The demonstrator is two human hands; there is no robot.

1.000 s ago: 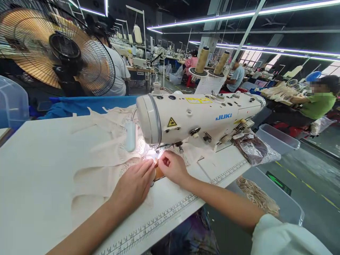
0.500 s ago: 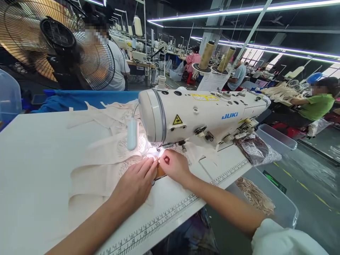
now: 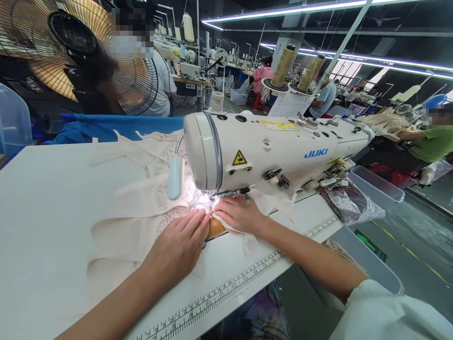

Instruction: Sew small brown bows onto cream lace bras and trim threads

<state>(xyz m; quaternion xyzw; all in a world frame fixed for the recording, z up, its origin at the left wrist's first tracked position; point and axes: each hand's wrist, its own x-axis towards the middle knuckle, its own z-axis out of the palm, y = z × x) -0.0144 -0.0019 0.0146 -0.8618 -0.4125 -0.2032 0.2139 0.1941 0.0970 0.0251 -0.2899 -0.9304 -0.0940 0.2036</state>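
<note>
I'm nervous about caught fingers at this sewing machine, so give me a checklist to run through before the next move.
1. Left hand on the pale fabric: ok, fingertips near the lit sewing area.
2. Right hand on the fabric: ok, beside the left, below the sewing machine.
3. Both hands clear of the needle: cannot tell; glare hides it.
4. Work lamp lit: ok, bright light falls by the fingertips.
5. Thread cones upright on their stand: ok, two show behind the machine.
6. Fabric edges aligned: cannot tell; hands cover them.

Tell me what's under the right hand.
Pale fabric peeks out below the right hand, against the white tabletop. Whatever lies directly beneath the palm is covered.
</note>
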